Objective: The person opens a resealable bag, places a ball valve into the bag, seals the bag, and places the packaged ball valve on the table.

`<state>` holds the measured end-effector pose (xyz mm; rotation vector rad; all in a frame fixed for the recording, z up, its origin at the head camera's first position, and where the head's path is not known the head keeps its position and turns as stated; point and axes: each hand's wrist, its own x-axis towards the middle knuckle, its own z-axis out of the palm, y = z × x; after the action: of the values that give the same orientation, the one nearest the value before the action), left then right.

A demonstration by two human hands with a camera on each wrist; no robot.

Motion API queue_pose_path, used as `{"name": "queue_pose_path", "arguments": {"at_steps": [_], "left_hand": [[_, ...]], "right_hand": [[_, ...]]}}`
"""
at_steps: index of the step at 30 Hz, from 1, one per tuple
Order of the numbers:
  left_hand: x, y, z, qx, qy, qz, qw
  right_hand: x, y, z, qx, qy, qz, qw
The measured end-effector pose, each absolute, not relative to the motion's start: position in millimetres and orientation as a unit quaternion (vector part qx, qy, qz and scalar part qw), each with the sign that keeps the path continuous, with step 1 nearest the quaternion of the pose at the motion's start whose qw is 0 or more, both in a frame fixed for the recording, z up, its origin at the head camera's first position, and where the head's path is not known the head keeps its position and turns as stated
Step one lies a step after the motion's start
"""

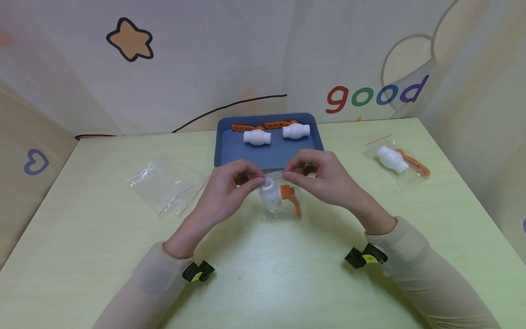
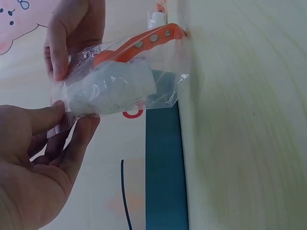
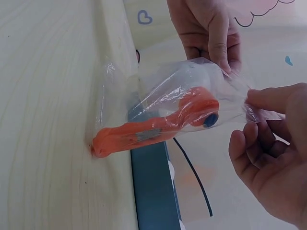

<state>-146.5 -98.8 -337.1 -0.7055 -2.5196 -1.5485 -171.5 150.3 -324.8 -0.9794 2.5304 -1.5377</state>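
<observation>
Between both hands hangs a clear zip bag (image 2: 165, 98) holding a white plastic ball valve (image 1: 270, 195) and its orange handle (image 3: 144, 134). My left hand (image 1: 227, 188) pinches the bag's top edge at one side between thumb and fingers. At the other side of that edge, my right hand (image 1: 324, 176) pinches the plastic in the same manner. Inside the bag the valve sits tilted, and the handle points down toward the table. Whether the bag's seal is closed, I cannot tell.
Behind the hands, a blue tray (image 1: 230, 155) carries two white valve bodies (image 1: 257, 137) and two orange handles (image 1: 281, 124). Flat clear bags (image 1: 164, 185) with red strips lie at left. A filled bag (image 1: 392, 159) with a valve and handle lies at right.
</observation>
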Motion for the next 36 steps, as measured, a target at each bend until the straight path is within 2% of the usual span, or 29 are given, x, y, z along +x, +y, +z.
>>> {"name": "queue_pose_path", "arguments": {"at_steps": [6,16,36], "left_hand": [[-148.0,-98.5,-335.0,-0.247,-0.828,-0.499,0.067],[-148.4,-98.0,-336.5,-0.242,-0.819,-0.518,0.058],[-148.8,-95.0,-341.6,-0.283,-0.813,-0.506,0.058]], "right_hand": [[-173.1,149.8,-324.4,-0.326,0.807,-0.493,0.011],[-173.2,143.8,-326.8,-0.346,0.804,-0.483,-0.018],[-170.2,144.1,-331.8,-0.342,0.795,-0.501,0.008]]}}
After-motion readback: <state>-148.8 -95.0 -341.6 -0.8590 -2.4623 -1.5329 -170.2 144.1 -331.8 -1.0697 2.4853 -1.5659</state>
